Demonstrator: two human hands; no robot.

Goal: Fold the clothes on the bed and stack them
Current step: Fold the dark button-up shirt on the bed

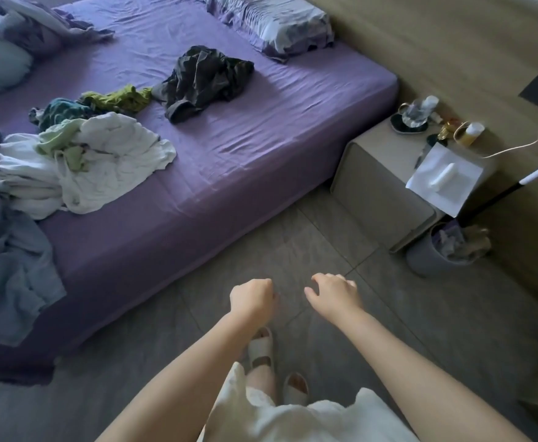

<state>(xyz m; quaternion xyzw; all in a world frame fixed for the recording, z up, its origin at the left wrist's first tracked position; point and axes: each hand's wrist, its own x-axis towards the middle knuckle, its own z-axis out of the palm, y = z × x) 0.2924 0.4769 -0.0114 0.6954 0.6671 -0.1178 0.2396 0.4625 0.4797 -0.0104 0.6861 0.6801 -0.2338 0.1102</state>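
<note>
White fabric of the person's garment [293, 419] is seen nearest the lens, with two feet in pale sandals [261, 349] below it on grey floor tiles [420, 314]; both bare forearms are extended forward over the floor, clear of the bed. Left hand [251, 298] is recorded as clenched into a loose fist, nothing held; right hand [334, 291] is recorded with fingers loosely curled downward, nothing held; the two hands are near each other but apart.

Bed [261, 138] is covered by a purple fitted sheet; unfolded clothes are scattered on it, none stacked. White crumpled garment [114, 161] lies near the bed's near edge, with a pale green piece [57, 138] on top of it; further white cloth [22, 177] is piled just to its left. Blue garment [9, 266] is draped over the near left edge of the mattress. Teal item [60, 111] and olive-green item [118, 98] lie just behind the white heap, touching one another. Dark grey-black garment [204, 78] lies apart, toward the middle of the bed. Pillow [277, 23] is noted at the head end; bunched bedding [32, 27] at the far left.

Bedside cabinet [385, 193] stands just beside the bed, carrying a glass [416, 114], small bottles, and a white paper [443, 180]; a bin [443, 253] is placed on the floor next to it.
</note>
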